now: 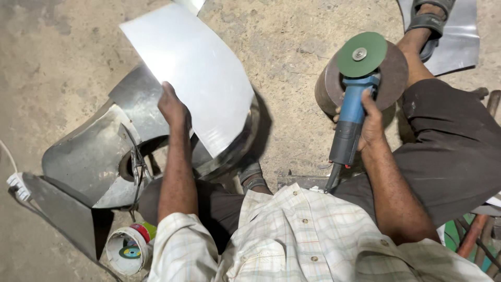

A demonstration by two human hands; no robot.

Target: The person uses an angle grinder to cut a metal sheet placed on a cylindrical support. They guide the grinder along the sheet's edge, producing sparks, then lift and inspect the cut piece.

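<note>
The left hand [172,107] grips a shiny metal sheet [193,73] (slightly curved); right of it, the right hand [371,125] clasps a blue grinder [352,112].

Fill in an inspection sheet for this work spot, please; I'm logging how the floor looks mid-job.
Surface: bare, stained concrete floor; the person sits on it.
Job's things: bright curved metal sheet, raised off the floor; blue angle grinder with green disc, disc face up.
Clutter: curved sheet-metal pieces at left; round metal block behind the disc; white tub holding a small disc; another sheet under a sandalled foot.
Grippers: left hand grips the sheet's edge; right hand wraps the grinder body.
Cables: white lead and plug strip at left edge; grinder cord runs toward the lap.
Surroundings: tubes at lower right.
</note>
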